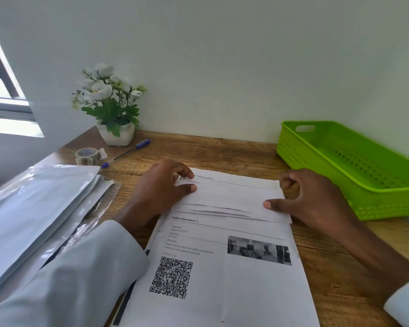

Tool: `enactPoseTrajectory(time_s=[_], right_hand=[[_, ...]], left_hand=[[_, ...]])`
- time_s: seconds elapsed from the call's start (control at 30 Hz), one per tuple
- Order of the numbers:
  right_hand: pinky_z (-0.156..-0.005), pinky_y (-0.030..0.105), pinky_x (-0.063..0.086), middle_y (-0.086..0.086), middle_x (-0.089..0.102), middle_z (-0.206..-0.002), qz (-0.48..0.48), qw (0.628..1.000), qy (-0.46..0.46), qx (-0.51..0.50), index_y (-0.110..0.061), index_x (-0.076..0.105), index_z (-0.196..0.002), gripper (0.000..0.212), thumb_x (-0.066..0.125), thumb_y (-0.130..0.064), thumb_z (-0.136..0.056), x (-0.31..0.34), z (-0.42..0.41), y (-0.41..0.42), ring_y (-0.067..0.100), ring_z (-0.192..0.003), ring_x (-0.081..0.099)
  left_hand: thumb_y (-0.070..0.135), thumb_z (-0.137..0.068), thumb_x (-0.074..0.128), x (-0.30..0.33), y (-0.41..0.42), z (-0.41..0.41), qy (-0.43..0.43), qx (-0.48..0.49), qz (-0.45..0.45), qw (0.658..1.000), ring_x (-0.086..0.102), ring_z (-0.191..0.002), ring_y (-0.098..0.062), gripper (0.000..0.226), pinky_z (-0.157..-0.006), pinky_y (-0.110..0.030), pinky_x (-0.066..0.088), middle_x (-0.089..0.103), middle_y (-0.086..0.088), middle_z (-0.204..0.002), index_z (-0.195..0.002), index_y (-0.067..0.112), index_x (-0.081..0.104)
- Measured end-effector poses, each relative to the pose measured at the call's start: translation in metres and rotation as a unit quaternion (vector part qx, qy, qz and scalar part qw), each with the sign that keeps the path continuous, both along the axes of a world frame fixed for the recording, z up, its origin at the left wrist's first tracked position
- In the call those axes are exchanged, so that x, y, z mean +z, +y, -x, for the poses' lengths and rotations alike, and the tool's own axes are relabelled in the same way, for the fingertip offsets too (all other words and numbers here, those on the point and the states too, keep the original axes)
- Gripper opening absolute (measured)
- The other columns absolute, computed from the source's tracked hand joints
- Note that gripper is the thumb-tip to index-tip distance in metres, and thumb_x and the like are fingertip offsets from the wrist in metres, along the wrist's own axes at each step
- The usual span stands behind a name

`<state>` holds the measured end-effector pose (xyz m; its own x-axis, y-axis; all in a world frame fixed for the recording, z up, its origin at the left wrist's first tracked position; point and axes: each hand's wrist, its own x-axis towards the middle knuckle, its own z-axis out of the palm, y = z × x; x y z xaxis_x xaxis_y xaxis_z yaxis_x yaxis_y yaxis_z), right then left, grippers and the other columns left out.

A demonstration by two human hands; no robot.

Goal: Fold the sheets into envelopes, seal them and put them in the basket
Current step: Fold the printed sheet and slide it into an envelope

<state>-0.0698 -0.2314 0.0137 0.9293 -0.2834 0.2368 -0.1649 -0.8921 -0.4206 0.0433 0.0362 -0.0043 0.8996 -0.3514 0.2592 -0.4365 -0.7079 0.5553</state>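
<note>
Paper, the folded sheet (229, 197), lies atop the printed stack (222, 267) mid-table, my left hand (158, 192) and right hand (312, 197) pinching its two ends; risk: loose layers may fan apart and crease crooked if either thumb slips.

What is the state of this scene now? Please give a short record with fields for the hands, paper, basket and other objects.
left hand: left hand pinches the left edge of the folded white printed sheet
right hand: right hand holds its right edge, thumb on top
sheet stack: white printed sheets lie under the folded one
basket: green plastic basket, nothing visible inside
envelopes: shiny grey envelopes at left
other: tape roll, blue pen, potted white flowers
surface: wooden table
</note>
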Motion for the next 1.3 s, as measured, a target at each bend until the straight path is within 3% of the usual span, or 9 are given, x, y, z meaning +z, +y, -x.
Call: enactPoseTrajectory(time_s=[0.13,0.3,0.4,0.5,0.67,0.8,0.93,1.07,1.3], right_hand=[[-0.08,0.026,0.039,-0.003,0.064,-0.121,0.078,0.992,-0.06,0.074,-0.022,0.066,-0.121,0.06,0.083,-0.047,-0.07,0.008,0.001,0.023,0.018,-0.106,0.057],[-0.063,0.018,0.047,-0.02,0.069,-0.096,0.056,0.967,-0.112,0.224,-0.031,0.071,-0.105,0.033,0.073,-0.05,-0.078,0.034,-0.024,0.081,-0.005,-0.078,0.06],[-0.061,0.017,0.05,-0.027,0.071,-0.086,-0.024,0.939,-0.113,0.323,-0.037,0.072,-0.099,0.022,0.077,-0.037,-0.077,0.048,-0.052,0.124,-0.003,-0.076,0.064],[-0.061,0.014,0.053,-0.023,0.072,-0.086,-0.109,0.916,-0.105,0.372,-0.037,0.072,-0.095,0.023,0.081,-0.03,-0.075,0.047,-0.08,0.165,-0.003,-0.078,0.066],[-0.057,0.009,0.048,-0.015,0.073,-0.083,-0.127,0.893,-0.061,0.428,-0.026,0.074,-0.094,0.012,0.077,-0.028,-0.082,0.028,-0.117,0.233,-0.006,-0.075,0.066],[-0.072,0.02,0.058,-0.011,0.073,-0.093,-0.086,0.904,-0.042,0.417,-0.023,0.073,-0.103,0.024,0.077,-0.031,-0.081,0.017,-0.135,0.258,0.003,-0.081,0.069],[-0.069,0.024,0.055,-0.009,0.071,-0.093,-0.077,0.93,-0.043,0.357,-0.024,0.071,-0.105,0.026,0.075,-0.035,-0.082,0.006,-0.146,0.268,0.008,-0.081,0.067],[-0.074,0.026,0.053,-0.008,0.071,-0.099,-0.121,0.928,0.008,0.352,-0.024,0.069,-0.11,0.032,0.075,-0.037,-0.081,-0.004,-0.15,0.27,0.007,-0.088,0.066],[-0.067,0.021,0.056,-0.013,0.069,-0.087,-0.254,0.903,-0.051,0.344,-0.026,0.071,-0.107,0.028,0.078,-0.024,-0.08,-0.006,-0.145,0.272,0.003,-0.082,0.065]], left_hand=[[0.04,-0.083,0.073,0.012,-0.002,0.009,-0.031,-0.014,0.001,0.999,0.051,-0.092,-0.002,0.024,-0.066,-0.015,0.035,0.054,0.021,-0.1,-0.105,0.031,0.067],[0.039,-0.086,0.071,0.043,0.002,0.024,-0.091,-0.014,0.018,0.996,0.053,-0.081,0.001,0.017,-0.06,-0.009,0.029,0.061,0.018,-0.089,-0.097,0.026,0.071],[0.028,-0.087,0.07,0.056,0.026,0.033,-0.123,0.029,-0.008,0.992,0.06,-0.078,-0.005,0.008,-0.061,-0.019,0.045,0.066,0.015,-0.083,-0.093,0.026,0.073],[0.022,-0.085,0.067,0.061,0.066,0.036,-0.157,0.102,-0.011,0.982,0.066,-0.081,-0.013,0.011,-0.069,-0.033,0.055,0.073,0.008,-0.088,-0.092,0.024,0.075],[0.043,-0.082,0.072,0.049,0.138,0.043,-0.151,0.229,0.013,0.962,0.067,-0.087,-0.008,0.019,-0.071,-0.024,0.049,0.074,0.011,-0.099,-0.093,0.028,0.074],[0.076,-0.073,0.058,0.024,0.16,0.043,-0.081,0.306,-0.084,0.945,0.062,-0.11,-0.02,0.071,-0.086,-0.031,0.047,0.064,0.002,-0.128,-0.124,0.026,0.06],[0.094,-0.06,0.044,0.005,0.165,0.039,-0.005,0.333,-0.095,0.938,0.045,-0.132,-0.027,0.115,-0.106,-0.039,0.039,0.046,-0.009,-0.147,-0.148,0.021,0.031],[0.097,-0.056,0.041,-0.003,0.165,0.033,0.003,0.342,-0.109,0.933,0.034,-0.138,-0.032,0.123,-0.115,-0.049,0.026,0.039,-0.017,-0.148,-0.149,0.018,0.023],[0.095,-0.055,0.044,-0.004,0.168,0.034,-0.046,0.342,-0.081,0.935,0.034,-0.13,-0.03,0.118,-0.112,-0.051,0.026,0.037,-0.01,-0.139,-0.146,0.025,0.02]])
